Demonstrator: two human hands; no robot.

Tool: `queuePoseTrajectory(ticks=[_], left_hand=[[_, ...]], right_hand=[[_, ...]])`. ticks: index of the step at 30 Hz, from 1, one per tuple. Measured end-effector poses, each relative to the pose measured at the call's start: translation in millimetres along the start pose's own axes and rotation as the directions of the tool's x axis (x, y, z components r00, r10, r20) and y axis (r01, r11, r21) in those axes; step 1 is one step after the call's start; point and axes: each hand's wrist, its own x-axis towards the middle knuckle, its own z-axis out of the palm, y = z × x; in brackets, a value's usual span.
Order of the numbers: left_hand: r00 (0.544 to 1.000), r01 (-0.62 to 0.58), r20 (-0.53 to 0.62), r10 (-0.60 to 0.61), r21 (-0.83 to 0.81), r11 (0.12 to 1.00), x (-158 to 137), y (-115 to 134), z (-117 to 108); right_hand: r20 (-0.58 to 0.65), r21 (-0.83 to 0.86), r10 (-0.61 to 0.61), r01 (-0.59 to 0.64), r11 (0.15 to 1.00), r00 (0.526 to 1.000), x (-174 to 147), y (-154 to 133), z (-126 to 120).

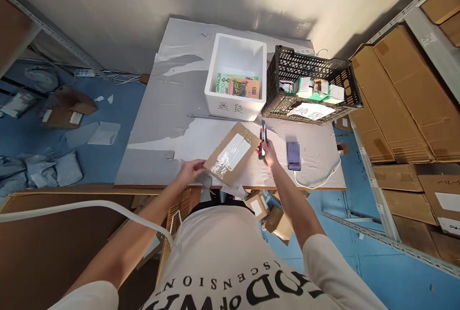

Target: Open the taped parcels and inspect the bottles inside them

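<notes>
A flat cardboard box [247,133] with a white label under shiny clear tape lies tilted in front of me at the table's near edge. My left hand [192,171] grips its lower left corner, fingers partly hidden by the box. In my right hand [269,153] is a red and black utility knife [263,132], held upright beside the box's right corner. That hand's fingers are closed around the knife's handle. A phone [293,155] with a white cable rests just right of my right hand.
Behind the box stand a white foam box [235,109] with colourful packets inside and a black plastic crate [276,94] of small boxes. Shelving with cartons [402,94] rises on the right. Parcels and scraps lie on the blue floor [122,94]; a white cable [89,203] crosses lower left.
</notes>
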Motion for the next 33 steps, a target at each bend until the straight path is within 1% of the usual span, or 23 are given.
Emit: queuePoseTrajectory(ticks=[2,4,7,9,11,13,15,17,18,19,21,22,23,24,25,27,28,30,31,33], left_hand=[[1.000,0.004,-0.006,-0.004,0.009,1.000,-22.6,-5.4,18.6],[0.999,0.013,-0.035,-0.012,0.016,1.000,-39.5,-8.7,35.8],[0.996,0.019,-0.091,-0.015,0.050,0.999,-51.1,-10.0,51.6],[0.994,0.021,-0.107,-0.014,0.062,0.998,-52.6,-8.6,54.5],[0.995,0.019,-0.095,-0.011,0.082,0.996,-53.2,-6.0,52.0],[0.998,0.007,-0.061,0.001,0.131,0.991,-53.5,-3.1,44.6],[1.000,-0.013,0.002,0.013,0.177,0.984,-49.9,-1.0,32.5],[0.998,-0.027,0.066,0.016,0.169,0.985,-36.5,0.8,17.9],[0.997,-0.025,0.075,0.015,0.143,0.989,-24.5,2.4,10.6],[0.998,-0.018,0.061,0.012,0.107,0.994,-8.9,4.8,4.2],[0.999,0.015,-0.042,-0.014,0.032,0.999,31.0,13.8,-4.9],[0.996,0.037,-0.083,-0.037,-0.007,0.999,53.3,20.4,-7.1],[0.992,0.051,-0.110,-0.054,-0.036,0.998,75.6,28.2,-7.6],[0.993,0.042,-0.108,-0.048,-0.064,0.997,96.6,36.6,-6.7],[0.996,0.025,-0.080,-0.033,-0.102,0.995,115.2,45.0,-4.4],[0.999,0.041,-0.002,-0.041,-0.169,0.985,142.9,59.2,2.8],[0.998,0.056,0.046,-0.048,-0.189,0.980,151.5,63.9,7.1],[0.991,0.086,0.122,-0.061,-0.212,0.973,160.0,68.0,15.3],[0.988,0.093,0.138,-0.063,-0.219,0.971,160.9,67.7,18.8],[0.989,0.096,0.130,-0.066,-0.238,0.967,159.5,65.0,23.1]], right_hand=[[0.052,-0.090,-0.004,0.009,0.996,0.999,13.0,-7.9,15.8],[0.067,-0.138,0.004,0.006,0.990,0.998,20.1,-11.5,30.0],[0.065,-0.147,0.020,-0.010,0.989,0.998,24.0,-12.4,43.4],[0.056,-0.145,0.030,-0.021,0.989,0.998,23.7,-12.2,47.0],[0.042,-0.136,0.036,-0.030,0.990,0.998,20.8,-12.3,47.2],[0.025,-0.121,0.040,-0.036,0.992,0.999,14.1,-12.6,44.0],[0.004,-0.100,0.042,-0.042,0.994,0.999,1.6,-12.2,36.8],[-0.019,-0.076,0.048,-0.049,0.996,0.999,-18.2,-9.2,25.6],[-0.031,-0.065,0.052,-0.054,0.996,0.998,-31.0,-5.9,19.1],[-0.042,-0.058,0.056,-0.058,0.997,0.998,-45.6,-1.1,12.5],[-0.056,-0.021,0.084,-0.085,0.996,0.995,-78.5,13.5,0.8],[-0.061,0.017,0.109,-0.109,0.994,0.992,-95.7,22.9,-3.4],[-0.063,0.100,0.155,-0.148,0.984,0.986,-112.3,33.2,-6.2],[-0.067,0.187,0.199,-0.183,0.965,0.978,-127.8,43.7,-7.5],[-0.081,0.265,0.233,-0.205,0.942,0.969,-141.4,53.8,-7.1],[-0.079,0.370,0.303,-0.254,0.894,0.950,-161.7,70.7,-2.7],[-0.066,0.401,0.328,-0.276,0.874,0.942,-168.1,76.8,0.8],[-0.031,0.440,0.359,-0.310,0.843,0.933,-174.1,84.6,9.0],[-0.023,0.455,0.361,-0.311,0.834,0.932,-174.7,86.7,13.2],[-0.035,0.473,0.350,-0.293,0.831,0.936,-173.2,88.6,20.4]])
